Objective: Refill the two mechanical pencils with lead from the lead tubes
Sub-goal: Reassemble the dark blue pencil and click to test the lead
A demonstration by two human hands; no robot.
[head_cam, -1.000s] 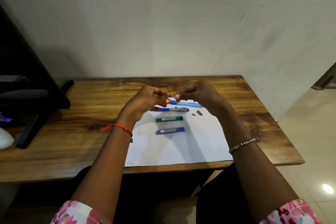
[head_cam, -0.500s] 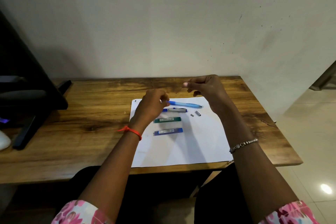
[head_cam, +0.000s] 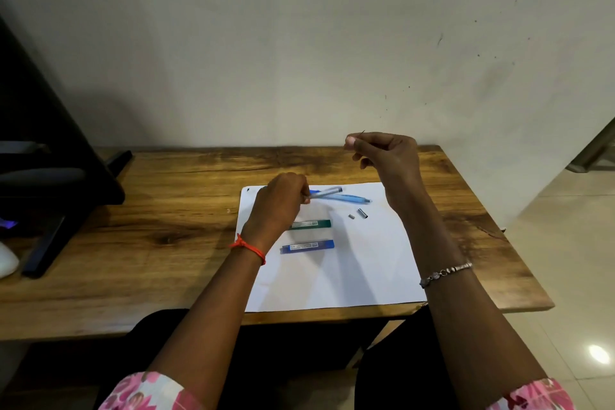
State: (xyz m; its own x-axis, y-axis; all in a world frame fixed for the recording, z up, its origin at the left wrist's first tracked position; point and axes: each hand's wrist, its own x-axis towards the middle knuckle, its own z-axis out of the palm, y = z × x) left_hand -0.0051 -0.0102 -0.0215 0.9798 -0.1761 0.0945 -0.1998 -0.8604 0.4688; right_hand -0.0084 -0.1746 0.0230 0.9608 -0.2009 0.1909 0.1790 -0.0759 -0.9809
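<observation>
We see our left hand low over the far left part of the paper, fingers curled round one end of the grey pencil. The pencil's free end points right and sits tilted, crossing just over the blue pencil, which lies flat on the paper near its far edge with its tip toward the right.

Our right hand is raised above the desk's far edge, right of centre, with thumb and forefinger pinched together on a thin lead whose tip pokes up above the fingertips; the other fingers are folded loosely into the palm.

Nearer to us than the pencils, the green tube lies flat in the middle of the paper, its left end hidden under our left wrist. The blue tube lies just beside it on the near side, parallel. To the right of the green tube, two small dark parts rest on the paper: a tiny cap and, close by it, a slightly longer sleeve.

The paper itself sits toward the desk's right half, its near edge at the desk's near edge.
</observation>
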